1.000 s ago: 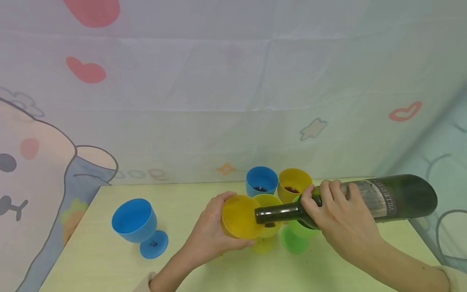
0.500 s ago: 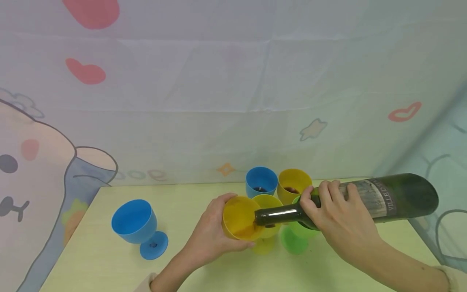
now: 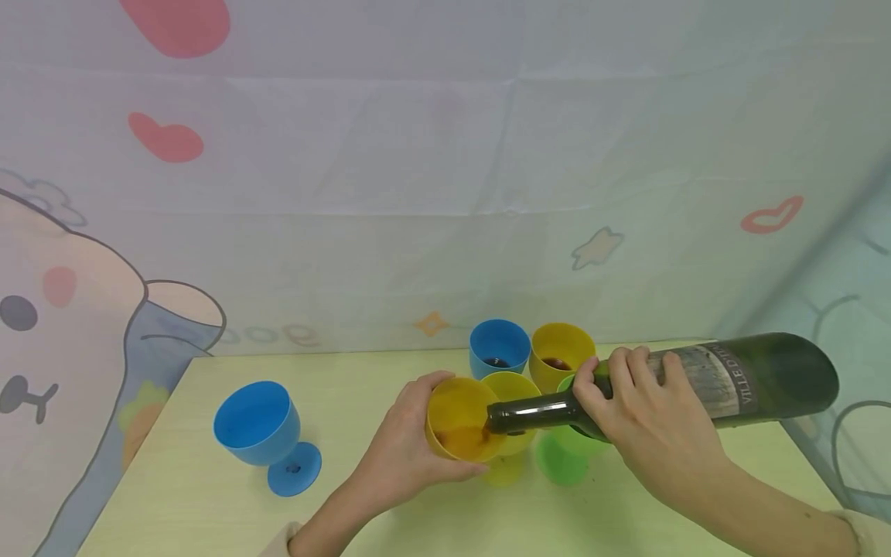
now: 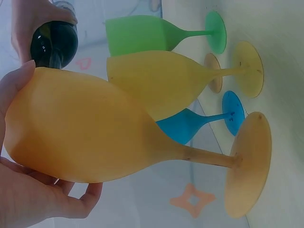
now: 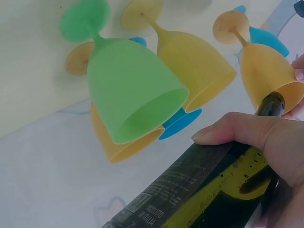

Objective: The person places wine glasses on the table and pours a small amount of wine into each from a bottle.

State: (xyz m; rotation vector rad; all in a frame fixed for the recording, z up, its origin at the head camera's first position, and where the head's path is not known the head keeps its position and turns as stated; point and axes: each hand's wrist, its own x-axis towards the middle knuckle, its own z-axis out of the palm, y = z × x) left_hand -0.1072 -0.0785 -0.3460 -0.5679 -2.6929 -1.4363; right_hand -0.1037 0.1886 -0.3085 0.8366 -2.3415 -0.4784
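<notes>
My left hand point(image 3: 404, 449) grips the bowl of an orange-yellow goblet point(image 3: 452, 410), fingers and thumb wrapped about its sides. Dark red liquid runs into this goblet from the mouth of a dark green wine bottle point(image 3: 773, 375). The bottle lies almost level, its neck over the goblet's right rim. My right hand point(image 3: 661, 433) holds it around the shoulder and label. In the left wrist view the held goblet point(image 4: 85, 123) shows its stem and round foot; whether the foot touches the table cannot be told.
Right of the held goblet stand a pale yellow goblet point(image 3: 511, 383), a green goblet point(image 3: 562, 456) partly under the bottle, a blue goblet point(image 3: 497, 340) and another orange-yellow goblet point(image 3: 560, 340). The last two hold dark liquid. A blue goblet point(image 3: 257, 422) stands at the left of the table point(image 3: 181, 510).
Liquid has begun to flow from the bottle, and a reddish pool now covers the bottom of the held goblet. Both hands have stayed nearly still.
</notes>
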